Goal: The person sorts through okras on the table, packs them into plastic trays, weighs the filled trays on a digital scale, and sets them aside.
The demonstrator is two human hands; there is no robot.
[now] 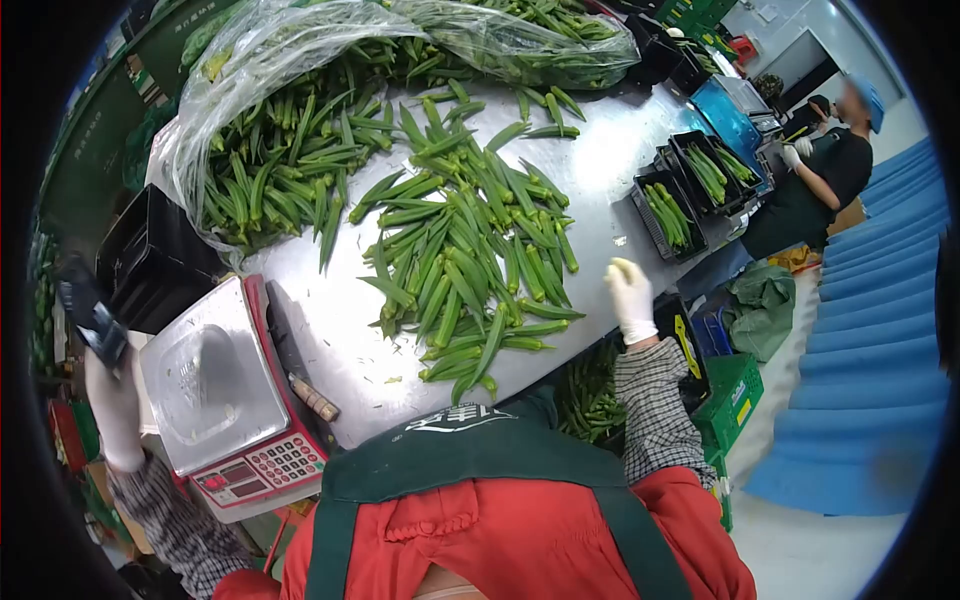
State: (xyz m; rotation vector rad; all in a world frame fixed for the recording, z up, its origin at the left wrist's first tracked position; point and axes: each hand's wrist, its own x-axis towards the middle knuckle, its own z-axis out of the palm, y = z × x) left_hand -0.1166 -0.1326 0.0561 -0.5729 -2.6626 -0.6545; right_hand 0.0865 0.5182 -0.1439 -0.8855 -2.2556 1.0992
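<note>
My left hand (112, 405), in a white glove, is closed on the end of a black plastic tray (88, 315) at the far left, beside the scale; the tray is blurred by motion. My right hand (630, 298), also gloved in white, hovers at the table's right edge. Its fingers are loosely bent and slightly apart, and I see nothing in them. To its left a loose pile of green okra (460, 250) lies on the metal table (345, 330). Behind that, more okra (290, 165) spills from a large clear plastic bag (215, 100).
A digital scale (215, 375) stands at the left front, with a wooden-handled tool (314, 398) beside it. Black trays (160, 262) stand behind the scale. Okra-filled trays (668, 215) line the right edge. A green crate (735, 400) sits below. A co-worker (840, 165) stands at the right.
</note>
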